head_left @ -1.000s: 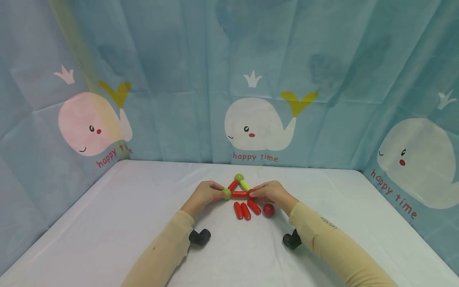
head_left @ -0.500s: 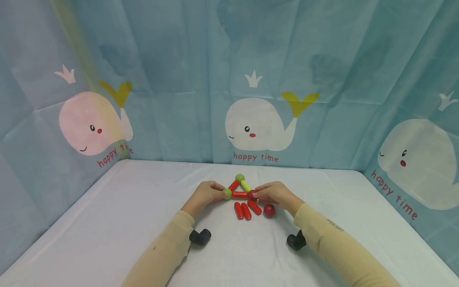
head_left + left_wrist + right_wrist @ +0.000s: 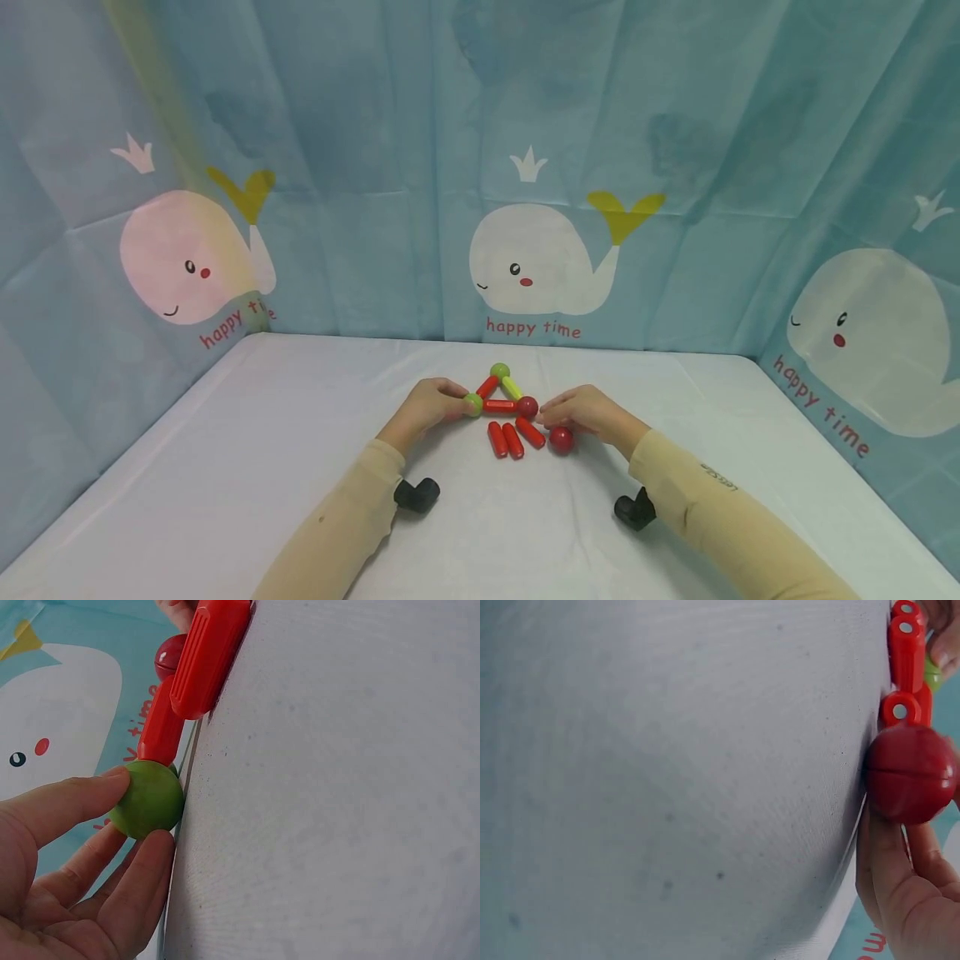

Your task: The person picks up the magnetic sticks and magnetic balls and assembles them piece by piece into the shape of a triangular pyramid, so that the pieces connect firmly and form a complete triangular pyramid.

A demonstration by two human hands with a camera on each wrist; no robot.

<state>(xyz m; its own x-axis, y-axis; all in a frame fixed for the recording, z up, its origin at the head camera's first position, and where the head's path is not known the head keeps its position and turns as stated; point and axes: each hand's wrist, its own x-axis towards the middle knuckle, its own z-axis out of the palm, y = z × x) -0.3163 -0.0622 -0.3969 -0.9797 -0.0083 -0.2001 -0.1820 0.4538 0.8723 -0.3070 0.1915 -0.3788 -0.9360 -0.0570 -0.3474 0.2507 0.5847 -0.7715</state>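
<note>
Toward the middle of the counter (image 3: 225, 467), the left hand (image 3: 423, 410) pinches the green ball (image 3: 473, 405) at the triangle's left corner, seemingly steadying the frame. Three loose red rods (image 3: 513, 437) lie just in front of the triangle. The right hand (image 3: 588, 412), fingers curled, rests against the loose red ball (image 3: 561, 439), apparently gripping it

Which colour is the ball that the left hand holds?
Green ball, pinched by the left hand; left wrist view shows it best.

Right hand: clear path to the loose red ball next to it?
Probably yes. The right hand is right beside the loose red ball on the table, nothing lies between them, and its fingers look to be already at it.
</note>
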